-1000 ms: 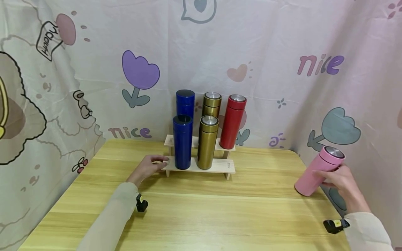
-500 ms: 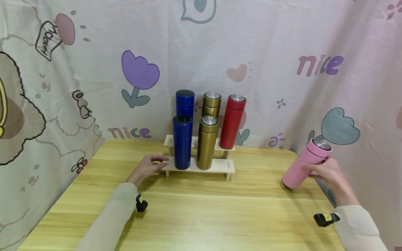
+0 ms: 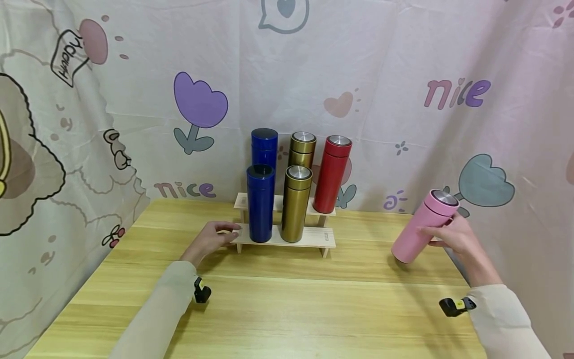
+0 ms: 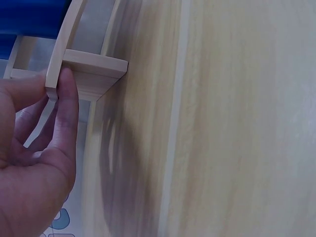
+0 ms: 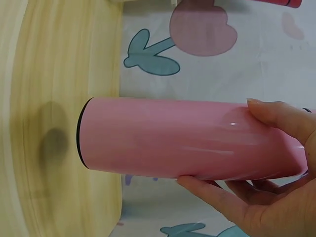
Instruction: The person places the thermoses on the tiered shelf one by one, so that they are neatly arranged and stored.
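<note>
My right hand (image 3: 455, 234) grips a pink thermos flask (image 3: 421, 229) around its upper half, over the right of the table. The flask tilts, its silver lid leaning right; in the right wrist view its black-edged base shows apart from the wood. My left hand (image 3: 213, 239) pinches the left end of the lower tier of a two-tier wooden rack (image 3: 316, 237), thumb on top and fingers below, as the left wrist view shows. On that tier stand a blue thermos (image 3: 260, 209) and a gold thermos (image 3: 293, 214).
On the rack's rear tier stand another blue thermos (image 3: 264, 142), another gold thermos (image 3: 302, 149) and a red thermos (image 3: 332, 174). The wooden table (image 3: 287, 309) reaches back to a printed curtain (image 3: 381, 60), which also hangs along both sides.
My right hand has carried the pink thermos left and slightly back, toward the rack. My left hand and the rack have stayed in place.
</note>
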The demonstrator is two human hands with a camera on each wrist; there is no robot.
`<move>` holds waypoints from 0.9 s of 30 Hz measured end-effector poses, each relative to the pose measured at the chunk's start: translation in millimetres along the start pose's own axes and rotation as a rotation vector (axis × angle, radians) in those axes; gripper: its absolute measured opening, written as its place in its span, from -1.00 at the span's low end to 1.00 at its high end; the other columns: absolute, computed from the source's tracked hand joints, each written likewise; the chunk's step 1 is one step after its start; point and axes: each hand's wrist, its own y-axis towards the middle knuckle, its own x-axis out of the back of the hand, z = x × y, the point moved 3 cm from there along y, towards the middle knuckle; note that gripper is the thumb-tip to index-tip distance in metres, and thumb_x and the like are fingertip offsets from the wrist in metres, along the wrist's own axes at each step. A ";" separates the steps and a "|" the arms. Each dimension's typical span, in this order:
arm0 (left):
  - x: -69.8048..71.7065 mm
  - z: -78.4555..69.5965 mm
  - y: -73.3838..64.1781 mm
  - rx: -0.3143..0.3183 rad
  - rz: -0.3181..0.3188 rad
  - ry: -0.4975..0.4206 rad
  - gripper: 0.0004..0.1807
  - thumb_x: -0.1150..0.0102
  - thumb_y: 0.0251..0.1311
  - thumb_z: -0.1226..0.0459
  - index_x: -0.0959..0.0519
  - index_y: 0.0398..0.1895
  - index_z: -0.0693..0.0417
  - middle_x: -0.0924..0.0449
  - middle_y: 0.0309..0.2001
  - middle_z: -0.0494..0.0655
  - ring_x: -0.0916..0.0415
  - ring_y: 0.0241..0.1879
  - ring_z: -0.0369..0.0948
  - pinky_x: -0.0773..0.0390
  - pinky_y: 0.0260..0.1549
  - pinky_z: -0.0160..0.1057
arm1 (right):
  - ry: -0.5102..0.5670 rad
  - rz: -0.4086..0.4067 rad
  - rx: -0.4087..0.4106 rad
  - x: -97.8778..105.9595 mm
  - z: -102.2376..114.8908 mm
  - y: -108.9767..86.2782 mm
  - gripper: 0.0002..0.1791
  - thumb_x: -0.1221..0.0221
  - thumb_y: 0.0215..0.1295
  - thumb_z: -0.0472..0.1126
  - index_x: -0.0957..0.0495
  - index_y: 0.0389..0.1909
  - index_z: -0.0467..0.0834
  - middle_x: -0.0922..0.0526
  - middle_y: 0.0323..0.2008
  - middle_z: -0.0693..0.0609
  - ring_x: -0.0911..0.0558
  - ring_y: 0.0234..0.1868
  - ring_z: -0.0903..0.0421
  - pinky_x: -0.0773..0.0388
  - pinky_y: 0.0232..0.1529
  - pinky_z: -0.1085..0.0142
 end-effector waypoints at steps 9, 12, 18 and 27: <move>0.6 -0.6 -0.3 0.007 0.001 -0.008 -0.60 -0.23 0.44 0.20 -0.62 0.26 0.14 -0.52 0.34 0.21 -0.63 0.07 -0.12 -0.72 0.04 -0.16 | -0.004 0.016 0.026 -8.5 18.3 -0.6 0.00 -0.38 0.32 -0.14 0.04 0.50 -0.48 -0.26 0.38 -0.57 -0.55 0.20 -0.35 -0.76 -0.03 -0.04; 0.4 -0.6 -0.5 0.008 -0.001 -0.007 -0.60 -0.23 0.44 0.20 -0.62 0.26 0.14 -0.53 0.34 0.21 -0.62 0.08 -0.11 -0.72 0.05 -0.16 | 0.005 0.026 0.027 -10.7 22.5 -0.5 0.02 -0.39 0.31 -0.15 0.05 0.51 -0.47 -0.26 0.38 -0.55 -0.56 0.18 -0.28 -0.76 -0.02 -0.02; 0.2 -0.9 -1.3 0.011 -0.003 -0.003 -0.60 -0.23 0.44 0.19 -0.62 0.26 0.12 -0.55 0.31 0.19 -0.62 0.09 -0.11 -0.72 0.06 -0.14 | 0.026 0.036 0.030 -15.2 28.8 0.0 0.08 -0.40 0.29 -0.14 0.11 0.55 -0.42 -0.25 0.41 -0.54 -0.48 0.28 -0.39 -0.76 0.00 -0.02; 0.0 -1.6 -2.0 0.014 -0.007 0.012 -0.60 -0.23 0.44 0.17 -0.62 0.26 0.11 -0.56 0.30 0.18 -0.61 0.09 -0.10 -0.71 0.06 -0.14 | 0.033 0.041 0.058 -21.8 34.8 1.3 0.04 -0.40 0.29 -0.18 0.07 0.53 -0.44 -0.26 0.39 -0.55 -0.50 0.26 -0.41 -0.77 -0.03 -0.02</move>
